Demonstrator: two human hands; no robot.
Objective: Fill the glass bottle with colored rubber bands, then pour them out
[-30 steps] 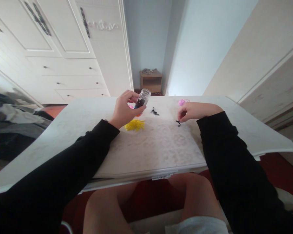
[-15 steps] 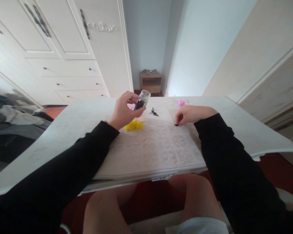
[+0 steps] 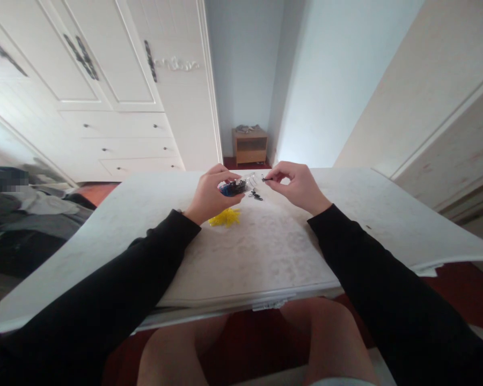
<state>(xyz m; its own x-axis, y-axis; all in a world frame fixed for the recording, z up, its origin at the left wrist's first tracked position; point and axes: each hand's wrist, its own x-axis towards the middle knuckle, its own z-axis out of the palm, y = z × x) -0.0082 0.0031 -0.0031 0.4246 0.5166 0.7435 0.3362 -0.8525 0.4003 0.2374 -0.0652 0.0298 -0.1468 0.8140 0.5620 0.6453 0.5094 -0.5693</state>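
Tilted on its side, a small clear jar (image 3: 251, 182) is gripped in my left hand (image 3: 210, 195), its mouth facing right. Black and blue bits fill its lower part. My right hand (image 3: 298, 185) pinches a small black piece (image 3: 264, 179), which looks like a paper clip, just outside the jar's mouth. Beneath the jar's mouth, several similar black pieces (image 3: 257, 197) lie on the table. A pile of small yellow pieces (image 3: 226, 217) sits in front of my left hand. The pink object seen earlier is out of sight now.
The white table (image 3: 257, 257) has a smudged top, its front edge over my knees. A tiny dark speck (image 3: 368, 228) lies near my right sleeve. Beyond stand a white wardrobe (image 3: 124, 128) and a small wooden cabinet (image 3: 250, 147). Clothes (image 3: 44, 214) are heaped at left.
My right hand has lifted a black piece off the table and brought it left to the jar. My left hand has tipped the jar further over to the right.
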